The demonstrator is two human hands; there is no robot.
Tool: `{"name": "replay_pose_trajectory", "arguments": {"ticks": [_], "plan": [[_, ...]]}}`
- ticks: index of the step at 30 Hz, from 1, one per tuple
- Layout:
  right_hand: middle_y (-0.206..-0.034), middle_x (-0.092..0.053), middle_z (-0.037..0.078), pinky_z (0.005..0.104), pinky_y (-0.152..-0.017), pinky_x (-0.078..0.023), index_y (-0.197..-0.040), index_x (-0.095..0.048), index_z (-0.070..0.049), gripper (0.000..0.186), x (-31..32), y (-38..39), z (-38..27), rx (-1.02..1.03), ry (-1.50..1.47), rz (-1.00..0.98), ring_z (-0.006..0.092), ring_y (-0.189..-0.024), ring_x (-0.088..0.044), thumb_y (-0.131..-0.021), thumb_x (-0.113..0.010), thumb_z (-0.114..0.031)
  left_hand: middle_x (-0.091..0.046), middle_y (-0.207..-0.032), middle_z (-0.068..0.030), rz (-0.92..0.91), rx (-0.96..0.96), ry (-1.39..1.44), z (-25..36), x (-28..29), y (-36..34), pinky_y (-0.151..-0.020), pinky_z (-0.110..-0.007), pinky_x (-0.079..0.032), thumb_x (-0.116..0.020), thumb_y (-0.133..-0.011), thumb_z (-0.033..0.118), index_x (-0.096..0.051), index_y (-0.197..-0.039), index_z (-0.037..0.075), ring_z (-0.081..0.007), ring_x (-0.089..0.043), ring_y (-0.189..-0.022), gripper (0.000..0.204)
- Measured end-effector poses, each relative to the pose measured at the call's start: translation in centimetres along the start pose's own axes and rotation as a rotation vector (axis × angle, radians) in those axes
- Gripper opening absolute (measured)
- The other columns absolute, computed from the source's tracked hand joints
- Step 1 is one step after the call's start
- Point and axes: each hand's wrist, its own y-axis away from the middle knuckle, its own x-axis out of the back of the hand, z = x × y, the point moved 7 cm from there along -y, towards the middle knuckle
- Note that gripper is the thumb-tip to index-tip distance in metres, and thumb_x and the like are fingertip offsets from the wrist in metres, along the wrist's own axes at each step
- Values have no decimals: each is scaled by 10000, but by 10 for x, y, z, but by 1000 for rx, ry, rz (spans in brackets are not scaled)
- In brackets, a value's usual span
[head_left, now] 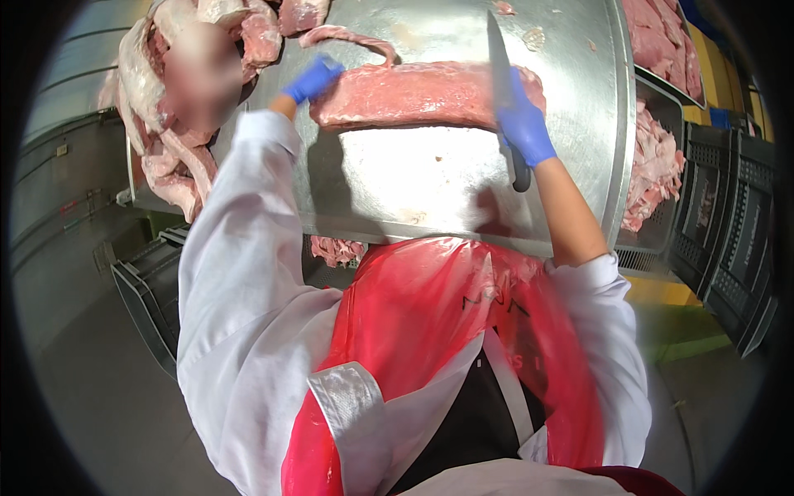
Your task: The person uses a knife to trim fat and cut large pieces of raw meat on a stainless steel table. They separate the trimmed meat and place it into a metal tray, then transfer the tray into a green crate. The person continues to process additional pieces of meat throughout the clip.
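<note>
A long slab of pink meat (pixel 405 95), like a boneless loin, lies crosswise on the metal work table (pixel 397 182). My left hand (pixel 314 78), in a blue glove and slightly blurred, grips the slab's left end with bent fingers. At the other end, my blue-gloved right hand (pixel 528 124) is closed around a knife (pixel 499 62). The blade points away from me across the slab's right part, and its dark handle sticks out below the hand. Some right fingers are hidden behind the blade. A thin meat strip (pixel 351 35) curls just beyond the slab's left part.
Large meat pieces (pixel 145 74) are heaped at the left. On the right stand a tray of meat (pixel 662 41), a crate of pale trimmings (pixel 653 169) and black crates (pixel 719 207). More trimmings (pixel 335 250) show below the table's near edge. Small scraps (pixel 534 38) dot the tabletop.
</note>
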Motion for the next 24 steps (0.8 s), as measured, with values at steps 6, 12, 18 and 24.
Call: {"name": "replay_pose_trajectory", "arguments": {"ticks": [6,12,18,24], "plan": [[-1218,-646,245,419,-891,-526,-1579,-289,-284,727,8,-11,21,-170,-135,-180,366,-1005,-681,-907,-489,-91,-565,-1378,-183,-214,52,-151,24,-57,92,-1146,-391,-345,-560,-938,369,-475,-1416,23,-324,-491,-1334,596],[-1029,-690,288,459,-809,-551,-1575,-243,-378,791,9,-31,26,-239,53,-418,423,-875,-698,-878,-502,-108,-677,-1048,-200,-616,-401,-61,111,-128,80,-912,-429,-503,-606,-895,245,-588,-1222,54,-336,-659,-973,379],[-918,-701,189,370,-704,-553,-1589,-254,-292,781,16,2,-45,-292,-153,-532,278,-725,-680,-884,-536,-114,-698,-992,-210,-383,-469,-345,163,-92,115,-827,-462,-521,-585,-937,232,-659,-1109,80,-397,-665,-921,241],[-744,-616,52,295,-538,-490,-1608,-226,-241,780,-49,65,-118,-408,-476,-1020,124,-543,-556,-901,-526,-104,-703,-851,-151,-239,-597,-452,182,-84,116,-752,-499,-515,-664,-859,189,-671,-1040,115,-391,-673,-809,196]]}}
